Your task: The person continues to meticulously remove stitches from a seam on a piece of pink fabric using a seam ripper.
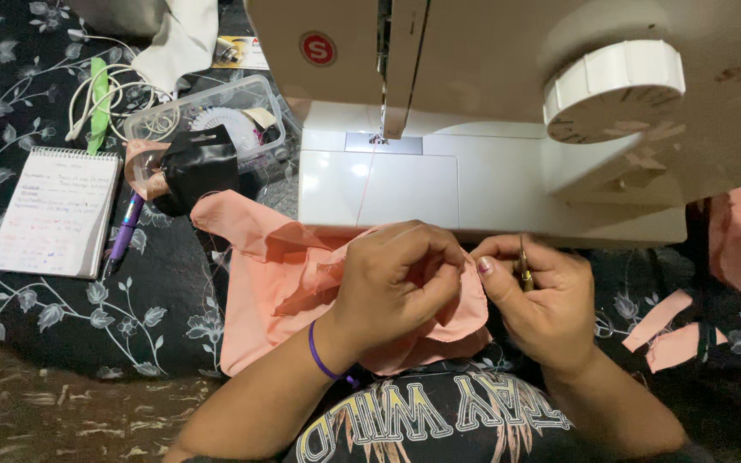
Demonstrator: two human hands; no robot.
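Here the left hand (396, 279) is curled shut, fingertips pinching a fold of the peach fabric (285, 283) near its upper edge; a purple band (323, 356) circles that wrist. Just at its three o'clock, almost touching, the right hand (538, 296) is closed around small thread snips (524, 261), whose metal tip points up toward twelve o'clock beside the thumb. The fabric spreads from under both hands toward nine o'clock, lying rumpled on the dark floral cloth (62, 317) that covers the surface. A thin thread (362, 193) runs from the fabric up toward the needle area of the white sewing machine (490, 111), which stands at twelve o'clock of the hands. At ten o'clock lie a bundle of black cloth (199, 167), a clear plastic box (207, 116) of notions, a purple pen (124, 231) and a spiral notepad (55, 210). At three to four o'clock, well apart, peach scraps (666, 330) rest on the floral cloth.
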